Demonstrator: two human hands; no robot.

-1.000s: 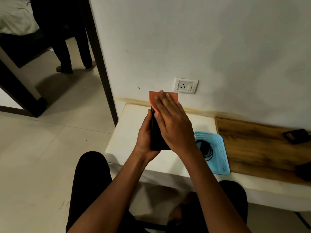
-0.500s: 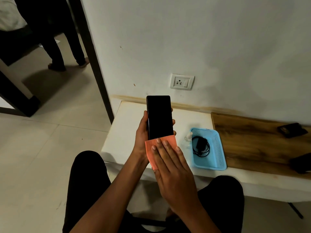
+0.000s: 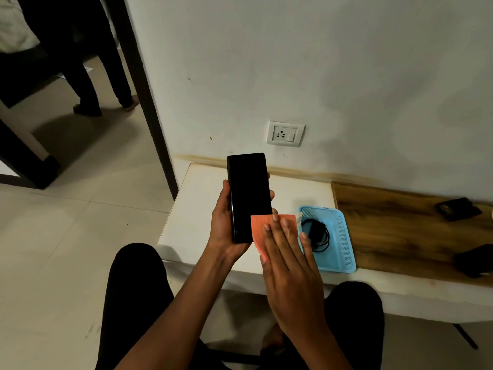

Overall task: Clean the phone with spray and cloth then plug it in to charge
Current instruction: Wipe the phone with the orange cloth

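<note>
Wiping the lower right corner of a phone (image 3: pixel 249 194), a seated person's right hand (image 3: pixel 289 265) lies flat, fingers straight, pressing an orange cloth (image 3: pixel 260 231) against the glass and partly past its right edge. The left hand (image 3: pixel 222 225) grasps the phone from behind, thumb along the left edge, fingertips showing at the right edge, screen dark and facing the camera. The phone stands upright above the white shelf (image 3: pixel 192 217), its long axis running away from the body toward the wall; the bare upper part of the screen lies straight ahead of the right hand's fingertips, so the next stroke would likely run forward along that axis.

Compared with a second ago, the cloth has travelled the screen's full length: then it covered the top end, half a second ago it sat across the bottom edge, and now it has slid to the right, half off the phone. The left hand's hold looks unchanged.

Just right of the hands, a blue tray (image 3: pixel 344 252) on the shelf holds a coiled black charger (image 3: pixel 316 233). Beyond, a wall socket (image 3: pixel 285 133) sits above the phone's top end, nothing plugged into it. No spray bottle can be clearly made out.
</note>
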